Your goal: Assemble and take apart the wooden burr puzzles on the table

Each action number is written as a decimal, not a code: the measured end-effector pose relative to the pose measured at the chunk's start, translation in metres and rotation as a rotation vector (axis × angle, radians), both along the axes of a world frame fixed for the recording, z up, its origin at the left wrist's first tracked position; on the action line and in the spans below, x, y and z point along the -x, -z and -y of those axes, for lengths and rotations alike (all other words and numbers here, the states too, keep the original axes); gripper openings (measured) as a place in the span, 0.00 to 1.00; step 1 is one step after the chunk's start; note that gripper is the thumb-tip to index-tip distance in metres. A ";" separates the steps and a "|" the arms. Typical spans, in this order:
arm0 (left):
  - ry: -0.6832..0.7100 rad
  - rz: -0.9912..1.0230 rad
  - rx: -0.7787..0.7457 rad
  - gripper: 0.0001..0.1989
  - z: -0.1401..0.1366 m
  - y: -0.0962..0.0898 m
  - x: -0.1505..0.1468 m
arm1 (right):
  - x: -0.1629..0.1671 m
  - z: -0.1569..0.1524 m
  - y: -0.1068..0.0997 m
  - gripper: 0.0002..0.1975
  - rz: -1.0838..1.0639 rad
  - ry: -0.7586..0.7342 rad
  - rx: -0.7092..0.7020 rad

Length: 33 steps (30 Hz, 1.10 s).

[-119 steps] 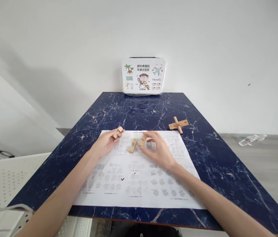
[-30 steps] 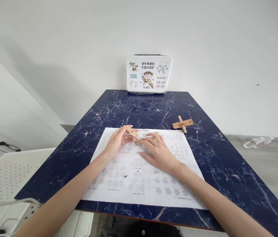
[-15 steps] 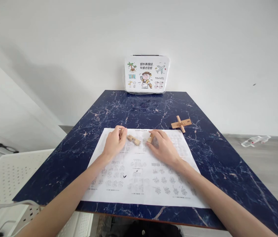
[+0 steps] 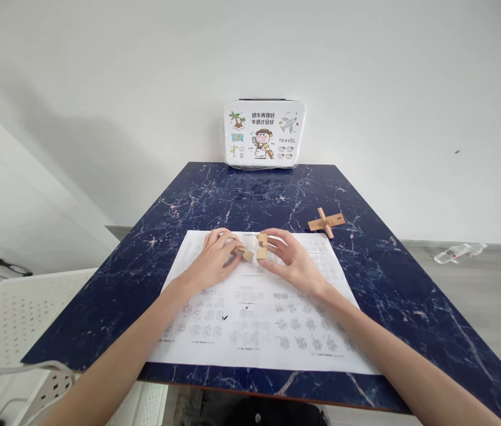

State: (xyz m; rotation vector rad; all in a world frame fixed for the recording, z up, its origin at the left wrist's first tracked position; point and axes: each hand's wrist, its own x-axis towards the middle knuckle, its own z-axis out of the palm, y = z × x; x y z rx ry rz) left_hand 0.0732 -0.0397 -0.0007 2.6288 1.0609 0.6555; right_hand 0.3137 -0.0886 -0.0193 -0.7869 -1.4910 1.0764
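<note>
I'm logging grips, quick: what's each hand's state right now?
Left hand: curled over a wooden piece; grip cannot be told.
Right hand: holding a notched block between thumb and fingers.

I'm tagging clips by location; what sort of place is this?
Perhaps a room at home, possibly an office: a marble-patterned blue table stands by a plain white wall, with a cartoon-printed case at the table's far end.

The pale, notched wooden blocks point(image 4: 262, 254) look smooth and matt, as does the brown cross-shaped wooden piece point(image 4: 333, 221). The white printed rectangular sheet point(image 4: 250, 322) is matt paper. The dark-blue, white-veined tabletop point(image 4: 215, 201) looks glossy; clear, shiny plastic point(image 4: 257, 167) wraps the white cartoon-printed case point(image 4: 263, 122).
</note>
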 end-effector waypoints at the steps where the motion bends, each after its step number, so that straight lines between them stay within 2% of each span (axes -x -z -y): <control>1: 0.001 0.017 0.003 0.08 -0.001 0.000 0.000 | 0.000 0.000 -0.001 0.28 -0.002 0.004 -0.006; 4: -0.053 0.135 0.060 0.08 -0.001 -0.003 -0.002 | -0.001 0.001 -0.002 0.30 0.032 0.022 -0.013; 7: -0.160 0.330 0.182 0.11 0.003 -0.011 -0.005 | 0.000 0.003 -0.004 0.31 0.046 0.006 -0.005; 12: -0.189 0.513 0.392 0.18 0.011 -0.018 -0.011 | 0.002 0.009 -0.013 0.28 -0.042 -0.169 0.111; 16: -0.159 0.494 0.459 0.21 0.016 -0.015 -0.014 | 0.003 0.010 -0.017 0.33 -0.050 -0.253 0.162; 25: -0.102 0.500 0.547 0.18 0.023 -0.020 -0.018 | -0.002 0.010 -0.018 0.35 -0.040 -0.348 0.259; 29: -0.092 0.585 0.629 0.19 0.023 -0.021 -0.019 | 0.000 0.011 -0.017 0.37 -0.012 -0.434 0.231; 33: -0.078 0.611 0.717 0.20 0.022 -0.021 -0.019 | 0.003 0.011 -0.012 0.37 -0.004 -0.386 0.163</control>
